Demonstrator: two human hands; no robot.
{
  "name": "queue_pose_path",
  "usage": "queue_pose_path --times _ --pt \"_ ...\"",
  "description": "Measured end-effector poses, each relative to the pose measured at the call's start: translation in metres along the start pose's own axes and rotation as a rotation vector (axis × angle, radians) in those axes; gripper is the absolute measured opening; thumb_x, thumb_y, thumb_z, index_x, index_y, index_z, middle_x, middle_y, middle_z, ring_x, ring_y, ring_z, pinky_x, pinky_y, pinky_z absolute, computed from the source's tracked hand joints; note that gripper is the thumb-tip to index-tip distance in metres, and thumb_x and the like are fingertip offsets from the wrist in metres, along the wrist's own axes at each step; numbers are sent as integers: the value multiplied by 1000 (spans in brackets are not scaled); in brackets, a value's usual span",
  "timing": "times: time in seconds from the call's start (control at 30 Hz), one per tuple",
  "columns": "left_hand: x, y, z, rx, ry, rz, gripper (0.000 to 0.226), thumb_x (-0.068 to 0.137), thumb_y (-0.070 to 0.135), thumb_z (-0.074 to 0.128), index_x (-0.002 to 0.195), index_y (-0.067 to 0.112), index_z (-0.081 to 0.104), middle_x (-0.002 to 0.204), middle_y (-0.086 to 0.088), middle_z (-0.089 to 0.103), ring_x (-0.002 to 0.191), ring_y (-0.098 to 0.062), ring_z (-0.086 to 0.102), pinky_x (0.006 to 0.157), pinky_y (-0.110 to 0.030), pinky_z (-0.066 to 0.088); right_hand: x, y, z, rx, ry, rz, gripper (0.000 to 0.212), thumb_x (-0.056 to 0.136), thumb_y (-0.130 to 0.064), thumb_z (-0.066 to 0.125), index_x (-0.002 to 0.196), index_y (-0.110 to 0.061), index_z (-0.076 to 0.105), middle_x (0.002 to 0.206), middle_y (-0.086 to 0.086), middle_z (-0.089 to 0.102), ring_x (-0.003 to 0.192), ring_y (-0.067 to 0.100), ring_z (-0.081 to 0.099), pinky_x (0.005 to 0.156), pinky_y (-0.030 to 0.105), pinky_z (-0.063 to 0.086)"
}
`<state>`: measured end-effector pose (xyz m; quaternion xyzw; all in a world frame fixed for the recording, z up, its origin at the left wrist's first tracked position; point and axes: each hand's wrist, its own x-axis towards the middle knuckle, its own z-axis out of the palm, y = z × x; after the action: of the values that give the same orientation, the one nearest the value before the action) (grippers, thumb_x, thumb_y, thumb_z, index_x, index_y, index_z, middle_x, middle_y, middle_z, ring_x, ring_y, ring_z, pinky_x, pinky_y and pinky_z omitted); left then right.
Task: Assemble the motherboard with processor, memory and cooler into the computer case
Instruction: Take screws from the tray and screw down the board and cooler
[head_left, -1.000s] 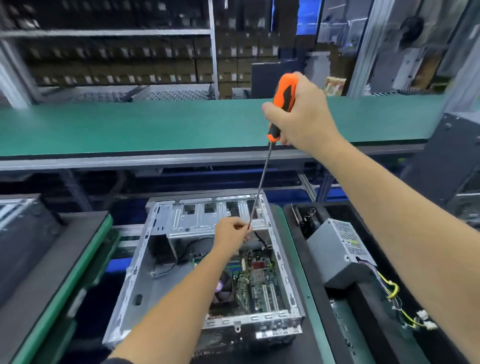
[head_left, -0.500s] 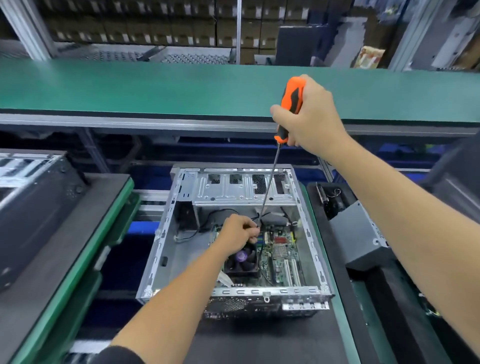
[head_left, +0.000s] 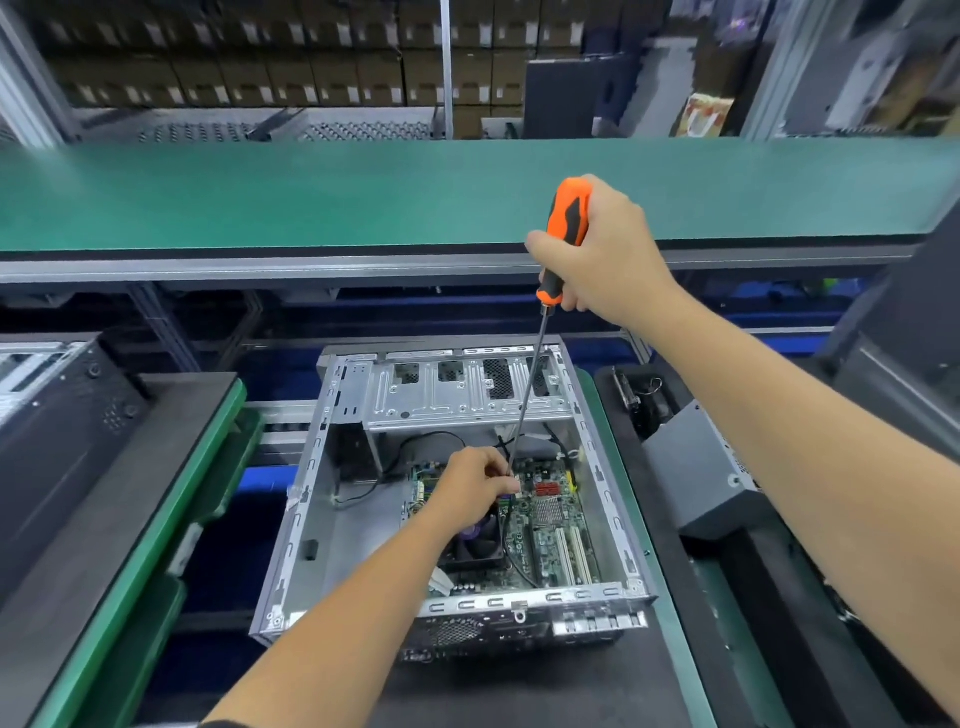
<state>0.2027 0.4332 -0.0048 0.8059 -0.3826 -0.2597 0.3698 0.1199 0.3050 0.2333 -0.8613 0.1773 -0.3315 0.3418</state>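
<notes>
An open silver computer case (head_left: 301, 525) lies on a black pallet in front of me. Inside it sits the green motherboard (head_left: 550, 525) with white slots, and a black cooler fan (head_left: 478, 543) partly hidden under my left forearm. My right hand (head_left: 602, 254) grips the orange-and-black handle of a long screwdriver (head_left: 569, 218), held high above the case. Its thin shaft slants down into the case. My left hand (head_left: 475, 480) pinches the lower end of the shaft just above the board; the tip is hidden by my fingers.
A grey power supply (head_left: 701, 467) with loose wires lies on the black tray to the right. A dark case (head_left: 57, 431) stands at the left on a green-edged pallet. A green conveyor belt (head_left: 311, 192) runs across behind, with stacked boxes beyond.
My view has tilted down, so the case sits more central. The screwdriver tip and my left hand have moved from the case's back edge down to the motherboard near the cooler.
</notes>
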Motion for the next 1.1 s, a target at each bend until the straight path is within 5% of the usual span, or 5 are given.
queue_pose_path --times 0.23,0.63,0.73,0.93,1.1 --pt "0 -1 2 -1 -34 -12 27 84 16 71 65 21 52 66 5 54 59 -7 45 58 -18 37 1 2 -1 -43 -21 15 23 90 -20 61 85 -12 40 80 24 62 40 12 56 41 20 43" --pt "0 -3 1 21 -35 36 24 87 5 64 69 20 60 77 10 61 73 -1 54 68 -14 38 -4 3 2 13 -45 7 20 89 -17 61 84 -11 42 68 21 63 39 18 58 38 22 43" --pt "-1 -2 3 62 -45 93 15 87 8 65 77 19 62 81 8 62 78 -11 59 69 -18 42 -2 5 1 -15 -49 4 20 89 -18 61 86 -10 43 71 21 63 39 16 58 38 21 45" --pt "-6 4 4 206 -126 285 13 81 18 73 83 24 63 80 12 63 76 -2 59 69 -17 45 -3 10 -4 -39 -131 15 20 89 -19 62 88 -9 44 64 15 67 40 19 60 39 22 44" --pt "-12 9 3 141 -283 271 14 74 21 80 71 24 66 79 6 69 73 -5 63 72 -20 53 -3 11 -8 -10 -268 9 24 89 -22 64 80 -12 44 60 8 69 44 20 63 41 22 46"
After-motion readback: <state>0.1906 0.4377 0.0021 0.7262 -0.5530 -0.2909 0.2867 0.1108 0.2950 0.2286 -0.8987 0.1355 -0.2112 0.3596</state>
